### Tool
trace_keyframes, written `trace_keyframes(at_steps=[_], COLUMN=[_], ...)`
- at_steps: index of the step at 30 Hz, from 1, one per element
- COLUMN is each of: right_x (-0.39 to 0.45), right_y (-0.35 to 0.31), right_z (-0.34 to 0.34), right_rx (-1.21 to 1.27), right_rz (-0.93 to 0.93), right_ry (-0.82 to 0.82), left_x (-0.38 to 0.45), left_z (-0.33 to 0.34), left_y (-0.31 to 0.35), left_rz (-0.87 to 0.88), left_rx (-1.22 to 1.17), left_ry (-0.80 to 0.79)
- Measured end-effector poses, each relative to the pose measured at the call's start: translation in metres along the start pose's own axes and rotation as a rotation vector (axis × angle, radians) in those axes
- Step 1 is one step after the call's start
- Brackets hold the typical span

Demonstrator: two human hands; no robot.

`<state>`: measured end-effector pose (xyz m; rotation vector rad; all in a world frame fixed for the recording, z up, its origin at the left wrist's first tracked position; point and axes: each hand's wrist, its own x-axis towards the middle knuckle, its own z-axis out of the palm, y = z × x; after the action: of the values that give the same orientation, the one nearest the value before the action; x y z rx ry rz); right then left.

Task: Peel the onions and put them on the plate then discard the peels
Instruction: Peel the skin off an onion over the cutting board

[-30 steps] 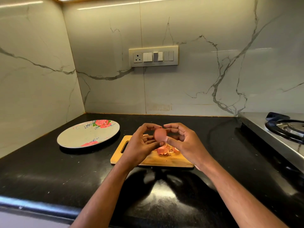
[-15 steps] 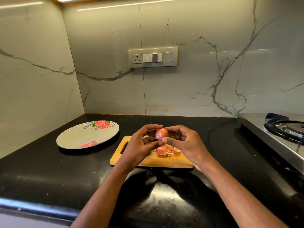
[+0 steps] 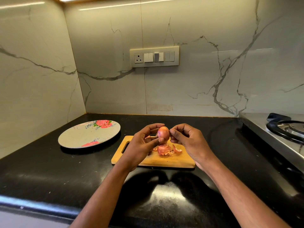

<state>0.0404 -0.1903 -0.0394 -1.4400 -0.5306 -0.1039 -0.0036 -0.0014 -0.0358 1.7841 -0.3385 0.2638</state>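
Note:
A small reddish onion (image 3: pixel 163 132) is held above the wooden cutting board (image 3: pixel 148 159). My left hand (image 3: pixel 142 145) grips it from the left, thumb under it and forefinger over its top. My right hand (image 3: pixel 189 140) has its fingers curled, with the fingertips pinching the onion's right side. Loose onion peels (image 3: pixel 166 149) lie on the board just below. A round plate with pink roses (image 3: pixel 88 134) lies to the left of the board and holds nothing.
The board and plate lie on a black stone counter (image 3: pixel 49 170) in a marble-walled corner. A steel gas stove (image 3: pixel 283 130) stands at the right. A switch panel (image 3: pixel 154 57) is on the back wall.
The onion has been turned in my fingers, and both hands have shifted slightly around it. The peels on the board lie as before.

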Motion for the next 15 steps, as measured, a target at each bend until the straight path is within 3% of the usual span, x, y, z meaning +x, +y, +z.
trace_keyframes(at_steps=[6,10,12,15], right_x=[0.003,0.001,0.001,0.002], right_y=[0.01,0.012,0.012,0.007], right_z=[-0.003,-0.004,-0.004,-0.006], right_rx=[-0.421,-0.714,-0.703,-0.418], right_rz=[-0.05,-0.059,-0.075,-0.044], right_ry=[0.081,0.016,0.012,0.002], left_x=[0.001,0.001,0.001,0.001], left_z=[-0.002,-0.002,0.0,0.0], left_y=[0.0,-0.001,-0.001,-0.002], left_rz=[-0.015,-0.015,-0.027,-0.032], left_rx=[-0.113,-0.055,-0.029,0.014], left_ry=[0.017,0.07,0.069,0.06])
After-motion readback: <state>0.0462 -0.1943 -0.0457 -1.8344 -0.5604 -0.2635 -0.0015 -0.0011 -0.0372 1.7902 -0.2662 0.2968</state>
